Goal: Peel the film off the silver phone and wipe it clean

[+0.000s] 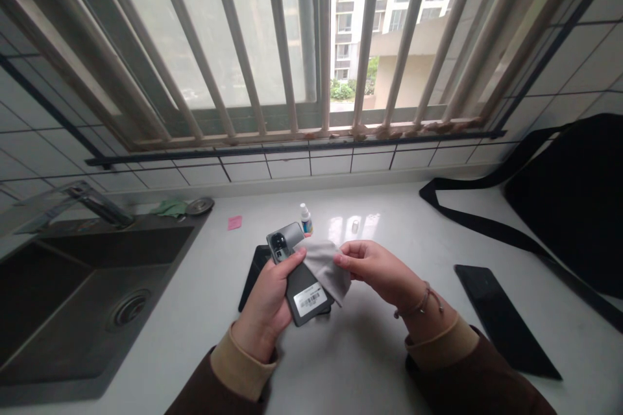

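Note:
My left hand (272,295) is closed around a grey smartphone (298,282), its back turned up, with a camera block at the upper end and a white barcode label near the lower end. A light grey cloth (327,266) drapes over the phone's right side; my left thumb lies at its edge. My right hand (372,266) pinches the cloth's right edge between thumb and fingers. Behind the phone stands a small spray bottle (305,217) with a white top. A dark flat device (250,279) lies on the counter, partly hidden beneath the left hand and phone.
A sink (97,292) with a faucet (100,204) is at the left. On the counter (341,363) are a pink note (234,223), a small white cap (355,225) and a black flat slab (506,318). A black bag (574,201) with a strap occupies the right. A barred window rises behind.

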`<state>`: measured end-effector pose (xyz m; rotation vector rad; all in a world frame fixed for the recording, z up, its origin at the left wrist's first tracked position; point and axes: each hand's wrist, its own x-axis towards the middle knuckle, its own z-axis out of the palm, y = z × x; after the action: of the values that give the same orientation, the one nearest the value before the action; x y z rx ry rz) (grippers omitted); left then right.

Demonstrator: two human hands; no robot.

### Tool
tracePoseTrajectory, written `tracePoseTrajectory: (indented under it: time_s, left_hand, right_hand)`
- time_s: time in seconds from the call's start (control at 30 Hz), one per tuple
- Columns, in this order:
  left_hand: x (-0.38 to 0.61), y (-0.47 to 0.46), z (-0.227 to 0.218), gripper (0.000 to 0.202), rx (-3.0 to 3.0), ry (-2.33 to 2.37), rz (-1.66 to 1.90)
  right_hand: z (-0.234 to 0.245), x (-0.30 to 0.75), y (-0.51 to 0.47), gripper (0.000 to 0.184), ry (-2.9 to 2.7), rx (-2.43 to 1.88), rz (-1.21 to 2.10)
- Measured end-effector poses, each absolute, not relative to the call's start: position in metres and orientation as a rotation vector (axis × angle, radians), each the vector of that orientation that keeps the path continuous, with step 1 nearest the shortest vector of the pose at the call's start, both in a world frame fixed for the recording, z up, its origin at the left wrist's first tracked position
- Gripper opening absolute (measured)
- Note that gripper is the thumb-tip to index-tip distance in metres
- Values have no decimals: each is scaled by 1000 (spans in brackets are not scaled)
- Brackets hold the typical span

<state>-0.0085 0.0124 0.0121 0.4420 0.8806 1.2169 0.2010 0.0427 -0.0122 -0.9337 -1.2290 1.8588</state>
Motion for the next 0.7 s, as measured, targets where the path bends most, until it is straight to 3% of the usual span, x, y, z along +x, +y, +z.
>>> tracePoseTrajectory:
  time_s: [0.33,0.53,0.7]
  left_hand:
    - [-10,13,10,43,460,898,1203]
    - [-10,12,13,52,469,886,1188]
    - [-9,11,16,47,466,909,1171]
  right_hand:
    - [-5,204,42,50,-1262,-996,1849]
    - [-7,208,43,53,-1278,-992,1881]
    - [-7,208,42,45,-1301,-984,1901]
